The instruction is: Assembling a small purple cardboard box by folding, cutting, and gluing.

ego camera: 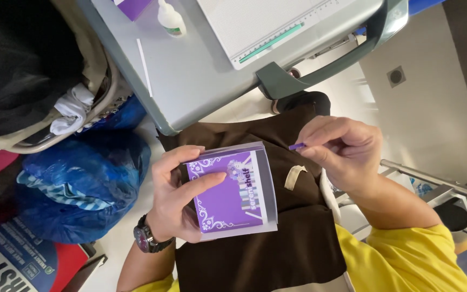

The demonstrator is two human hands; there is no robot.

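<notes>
- The left hand (182,189) holds a purple card (232,190) over the lap, its grip pinching the card: thumb pressed flat on the printed face, fingers curled behind, likely to keep the curved sheet steady and facing up.
- The card is purple with white swirls at the corners, a pale border and a row of small coloured bars near its right edge.
- The right hand (341,151), just right of that grip, has its thumb and fingertips pressed together on a small purple strip (297,146), which pokes out toward the card's upper corner without touching it.
- Above both grips, on the grey table (190,81), stand a small glue bottle (170,19) and a paper cutter (277,27) with a green ruler edge.
- Left of the card-holding grip lies a blue plastic bag (82,184), with a red-and-blue printed box (22,265) below it.
</notes>
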